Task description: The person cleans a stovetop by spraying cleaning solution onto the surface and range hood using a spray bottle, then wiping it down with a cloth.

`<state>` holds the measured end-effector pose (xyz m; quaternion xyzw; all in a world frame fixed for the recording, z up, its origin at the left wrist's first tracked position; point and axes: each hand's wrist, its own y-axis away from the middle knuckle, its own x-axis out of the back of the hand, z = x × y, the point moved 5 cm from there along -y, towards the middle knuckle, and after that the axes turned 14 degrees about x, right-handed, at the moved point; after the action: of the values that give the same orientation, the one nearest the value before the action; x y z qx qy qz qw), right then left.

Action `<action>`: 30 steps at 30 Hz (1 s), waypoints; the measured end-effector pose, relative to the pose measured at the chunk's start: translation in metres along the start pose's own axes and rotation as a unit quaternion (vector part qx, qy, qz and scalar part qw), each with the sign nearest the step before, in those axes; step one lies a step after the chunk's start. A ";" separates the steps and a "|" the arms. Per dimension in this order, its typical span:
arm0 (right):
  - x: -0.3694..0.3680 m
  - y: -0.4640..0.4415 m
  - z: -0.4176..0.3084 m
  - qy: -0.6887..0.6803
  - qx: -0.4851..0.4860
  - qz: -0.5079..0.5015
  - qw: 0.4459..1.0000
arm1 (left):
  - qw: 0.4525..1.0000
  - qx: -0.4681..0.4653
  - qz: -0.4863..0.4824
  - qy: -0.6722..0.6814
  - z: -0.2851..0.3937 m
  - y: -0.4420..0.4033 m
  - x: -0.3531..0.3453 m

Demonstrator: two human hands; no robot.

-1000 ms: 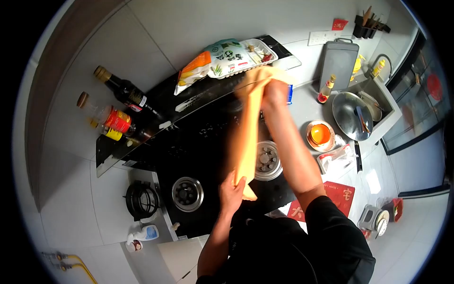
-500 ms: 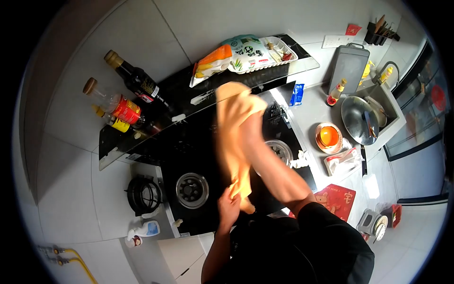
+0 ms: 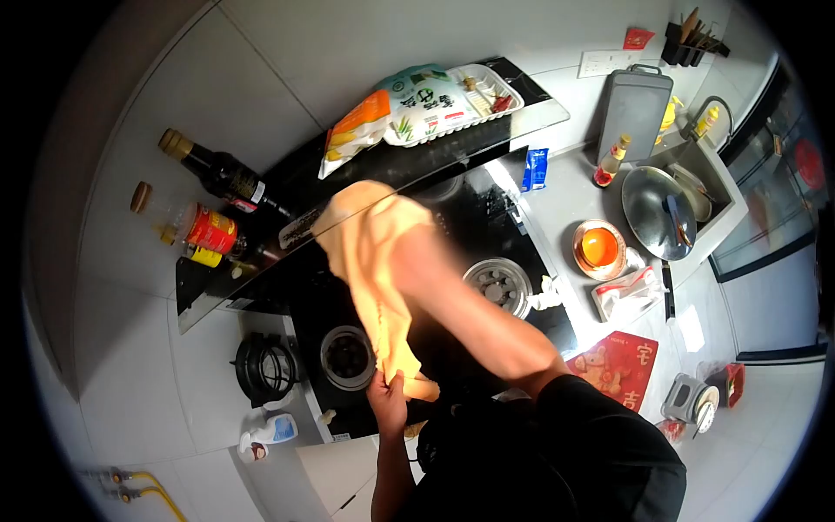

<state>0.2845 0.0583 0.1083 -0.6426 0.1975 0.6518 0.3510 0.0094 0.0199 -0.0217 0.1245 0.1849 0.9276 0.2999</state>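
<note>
A yellow-orange cloth (image 3: 370,261) stretches between my two hands over the black cooktop (image 3: 444,357). My right hand (image 3: 417,257), blurred by motion, has its fingers buried in the upper part of the cloth, at the front edge of a black glossy ledge (image 3: 461,157). Lower down, my left hand (image 3: 387,400) is closed on the cloth's bottom end, beside the left burner (image 3: 348,357). To the right of my right forearm lies the other burner (image 3: 497,287).
Sauce bottles (image 3: 222,178) and a red-labelled jar (image 3: 204,228) stand on the ledge's left. Food packages (image 3: 426,104) lie farther along. On the right counter are an orange bowl (image 3: 599,248), a wok (image 3: 657,213) and a blue packet (image 3: 535,170). A pan support (image 3: 261,370) sits at left.
My right hand has moved left along the ledge, pulling the cloth's upper part with it. My left hand has shifted slightly left and down, keeping its hold.
</note>
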 end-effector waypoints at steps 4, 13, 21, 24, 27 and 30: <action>-0.034 -0.001 -0.134 0.085 0.159 0.028 0.983 | 0.995 -0.026 -0.050 -0.083 0.025 -0.011 -0.049; -0.031 0.006 -0.210 0.106 0.342 0.030 0.933 | 0.952 -0.106 -0.149 -0.245 0.111 -0.015 -0.154; -0.006 0.021 -0.068 0.137 0.154 0.062 0.977 | 0.998 -0.035 -0.034 -0.049 0.044 -0.016 -0.075; -0.048 0.024 -0.146 0.152 0.228 0.174 0.946 | 0.998 -0.023 -0.053 -0.021 0.053 -0.017 -0.087; -0.047 -0.001 -0.227 0.179 0.332 0.092 0.922 | 0.991 -0.077 -0.098 -0.054 0.087 -0.015 -0.128; -0.035 -0.011 -0.264 0.157 0.339 -0.066 0.925 | 0.969 -0.135 -0.145 -0.146 0.119 -0.016 -0.171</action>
<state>0.4747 -0.1288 0.1195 -0.5910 0.4169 0.4118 0.5544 0.1932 -0.0396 0.0583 0.1891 0.0286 0.8625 0.4685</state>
